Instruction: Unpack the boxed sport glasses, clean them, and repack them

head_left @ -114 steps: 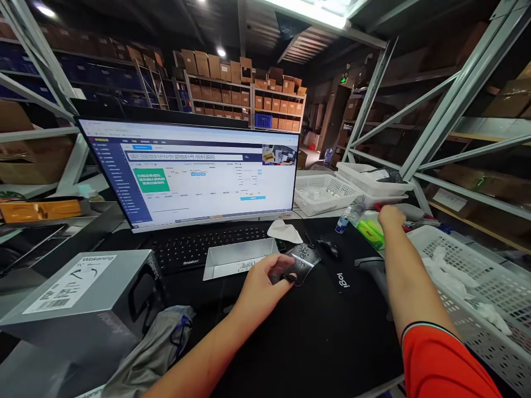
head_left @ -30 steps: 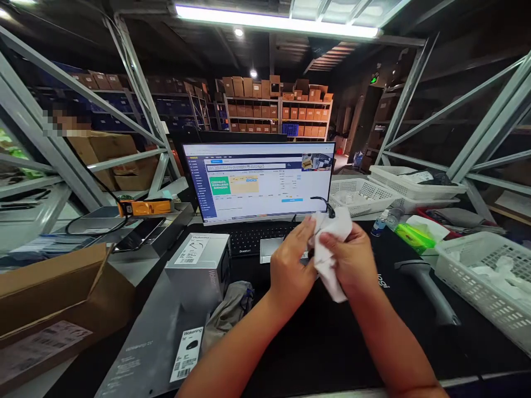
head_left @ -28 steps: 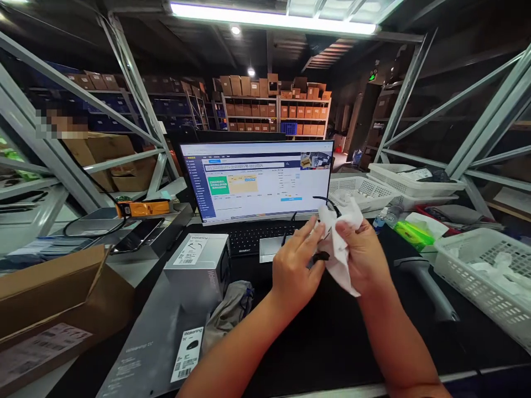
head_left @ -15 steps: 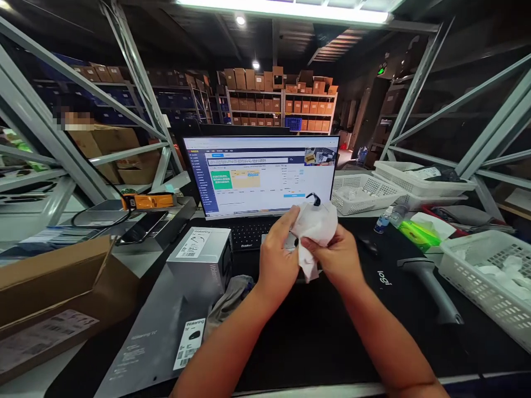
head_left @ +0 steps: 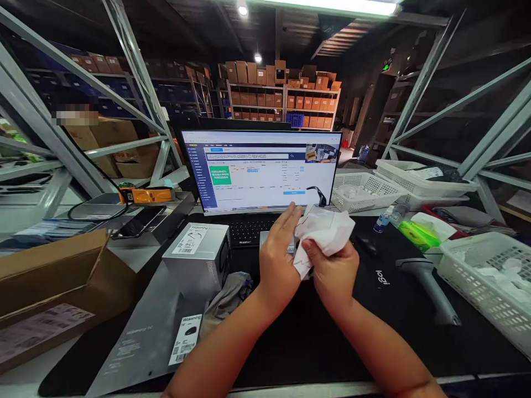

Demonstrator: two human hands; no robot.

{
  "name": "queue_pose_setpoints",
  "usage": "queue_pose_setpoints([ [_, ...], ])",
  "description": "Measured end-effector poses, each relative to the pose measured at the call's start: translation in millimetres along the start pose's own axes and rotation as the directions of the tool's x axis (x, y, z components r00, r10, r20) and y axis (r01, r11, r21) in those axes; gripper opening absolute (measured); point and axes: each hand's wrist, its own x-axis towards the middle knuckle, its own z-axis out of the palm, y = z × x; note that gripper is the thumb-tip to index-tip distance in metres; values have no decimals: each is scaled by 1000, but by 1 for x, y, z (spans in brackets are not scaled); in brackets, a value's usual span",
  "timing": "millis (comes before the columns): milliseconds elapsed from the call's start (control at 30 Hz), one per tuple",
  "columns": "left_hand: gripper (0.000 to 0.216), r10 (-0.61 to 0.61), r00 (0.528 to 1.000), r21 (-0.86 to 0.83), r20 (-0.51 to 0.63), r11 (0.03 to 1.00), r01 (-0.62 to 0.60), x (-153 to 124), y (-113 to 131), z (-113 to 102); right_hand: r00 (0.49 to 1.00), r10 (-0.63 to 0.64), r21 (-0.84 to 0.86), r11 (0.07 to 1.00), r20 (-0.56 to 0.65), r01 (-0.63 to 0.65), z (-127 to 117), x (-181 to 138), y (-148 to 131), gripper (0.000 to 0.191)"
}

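Observation:
Above the desk, in front of the monitor (head_left: 265, 177), both hands hold a crumpled white tissue (head_left: 329, 226). A thin black curved piece (head_left: 318, 195) with a hooked end sticks up out of it; the rest of that piece is hidden by the tissue. My right hand (head_left: 336, 271) is closed around the tissue, its thumb pressed on the front. My left hand (head_left: 280, 260) grips the tissue's left side, fingers together and pointing up; what lies against its palm is mostly hidden.
Left of my arms stand a grey Wakening box (head_left: 199, 257), a grey cloth pouch (head_left: 228, 301) and an open cardboard box (head_left: 53, 298). A barcode scanner (head_left: 431, 290), a mouse (head_left: 367, 246), a small blue bottle (head_left: 383, 219) and a white basket (head_left: 489, 276) are at right. Behind the hands is a keyboard (head_left: 253, 232).
The tissue has shifted slightly right and spread wider, with my right hand turned more upright. More of the black curved piece shows above it. My left fingers have straightened upward.

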Motion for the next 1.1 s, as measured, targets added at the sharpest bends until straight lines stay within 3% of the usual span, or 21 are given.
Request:
queue_pose_setpoints([
  [100, 64, 16, 1000, 2, -2, 1000, -16, 2, -2, -3, 997, 18, -20, 1000, 69, -17, -1, 1, -1, 32],
  [300, 73, 21, 973, 27, 229, 999, -28, 6, 9, -4, 965, 199, 241, 941, 173, -238, -28, 49, -8, 40],
  [400, 69, 7, 978, 39, 207, 999, -15, 6, 7, -3, 987, 146, 204, 966, 74, -158, -22, 40, -2, 39],
  [500, 60, -12, 993, 14, 113, 1000, 11, 5, 0, -4, 999, -19, -31, 999, -46, 18, -9, 10, 7, 38],
  [567, 56, 2, 998, -15, 61, 1000, -1, 6, -2, -6, 991, -133, -196, 972, -23, 127, -7, -3, 8, 33],
  [633, 56, 17, 996, -38, 83, 999, -14, 8, -2, -8, 988, -149, -241, 959, 24, 151, -10, -2, 4, 33],
  [733, 63, 30, 976, -49, 218, 999, -20, 11, 4, -12, 998, -6, -55, 998, 70, 10, -19, 19, -6, 35],
  [800, 70, 35, 953, -31, 301, 999, -27, 13, 8, -14, 992, 84, 115, 989, 90, -95, -24, 35, -11, 37],
  [867, 73, 22, 936, 1, 351, 1000, -24, 15, 10, -17, 984, 134, 183, 971, 115, -153, -29, 48, -15, 38],
  [967, 67, -33, 939, 48, 343, 999, 17, 20, 6, -25, 964, 163, 3, 986, 211, -167, -47, 62, -22, 41],
  [1033, 66, -77, 948, 51, 310, 997, 65, 25, 2, -33, 970, 120, -237, 969, 209, -69, -66, 72, -30, 41],
  [1100, 66, -99, 939, 45, 328, 995, 89, 29, 0, -43, 987, -153, -373, 914, 47, 160, -83, 81, -39, 40],
])
